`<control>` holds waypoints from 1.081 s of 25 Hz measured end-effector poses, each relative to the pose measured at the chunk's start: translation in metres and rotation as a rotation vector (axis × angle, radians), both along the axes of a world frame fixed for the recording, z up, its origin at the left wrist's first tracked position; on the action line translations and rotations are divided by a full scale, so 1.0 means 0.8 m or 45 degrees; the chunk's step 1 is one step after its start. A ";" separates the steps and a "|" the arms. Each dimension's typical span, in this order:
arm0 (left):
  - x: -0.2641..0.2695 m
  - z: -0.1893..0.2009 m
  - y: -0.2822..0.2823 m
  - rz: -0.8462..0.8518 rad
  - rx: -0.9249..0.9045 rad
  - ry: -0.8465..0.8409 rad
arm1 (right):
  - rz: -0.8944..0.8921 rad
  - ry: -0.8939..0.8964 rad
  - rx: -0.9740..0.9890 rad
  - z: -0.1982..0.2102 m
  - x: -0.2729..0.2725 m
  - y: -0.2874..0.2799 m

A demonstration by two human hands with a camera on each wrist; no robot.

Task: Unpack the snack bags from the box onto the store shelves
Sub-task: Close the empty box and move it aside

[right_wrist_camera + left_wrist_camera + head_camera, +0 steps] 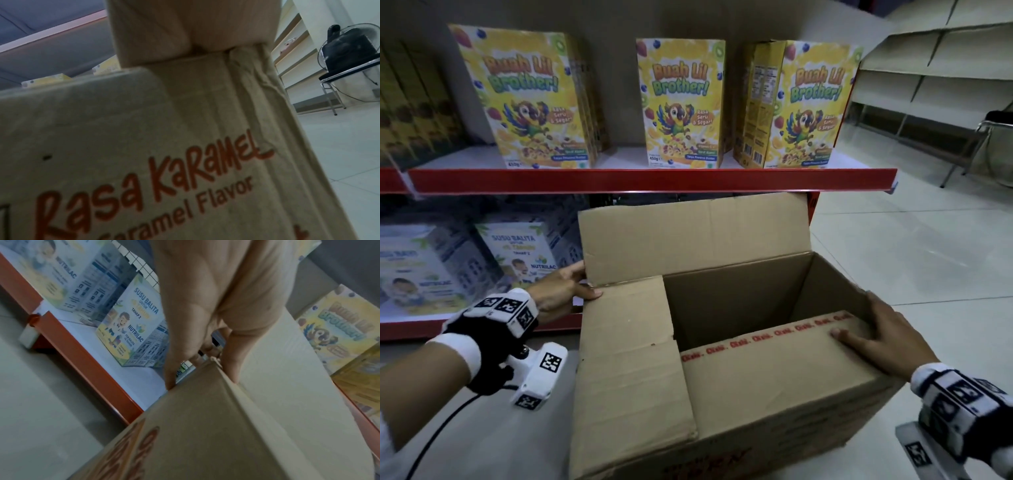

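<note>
The cardboard box [722, 359] stands on the floor just in front of the red-edged store shelves [647, 180], its back flap upright and its left and near flaps folded over the opening. The left hand [565, 291] pinches the box's far-left corner where the back flap hinges, thumb on top and fingers behind, seemingly to steady the carton or spread its flaps. The right hand [873, 337] lies flat, fingers straight, on the taped near flap [774, 383], probably pressing it down and outward to clear the mouth. No snack bags show: the visible part of the box's inside looks bare, and the rest is hidden under the flaps. Cereal boxes [681, 102] fill the upper shelf with gaps between them; milk cartons [517, 253] sit below. Open tiled floor [911, 246] lies to the right for moving.
</note>
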State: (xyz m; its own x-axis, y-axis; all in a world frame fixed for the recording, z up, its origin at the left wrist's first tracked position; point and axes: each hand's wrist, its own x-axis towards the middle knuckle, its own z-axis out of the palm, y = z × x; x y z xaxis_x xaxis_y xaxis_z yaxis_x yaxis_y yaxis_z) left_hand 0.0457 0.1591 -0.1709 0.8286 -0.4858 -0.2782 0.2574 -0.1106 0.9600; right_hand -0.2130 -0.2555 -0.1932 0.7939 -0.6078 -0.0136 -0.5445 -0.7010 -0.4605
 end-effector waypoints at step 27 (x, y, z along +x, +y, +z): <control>-0.027 -0.012 0.015 0.045 -0.080 -0.026 | -0.198 -0.094 0.129 0.015 -0.018 0.028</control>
State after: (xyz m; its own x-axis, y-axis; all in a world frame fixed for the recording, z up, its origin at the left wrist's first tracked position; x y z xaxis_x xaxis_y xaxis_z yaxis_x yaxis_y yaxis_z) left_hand 0.0242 0.1713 -0.1809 0.8509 -0.4719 -0.2308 0.2403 -0.0410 0.9698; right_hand -0.2272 -0.2335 -0.1809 0.6915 -0.7219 -0.0258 -0.6048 -0.5591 -0.5671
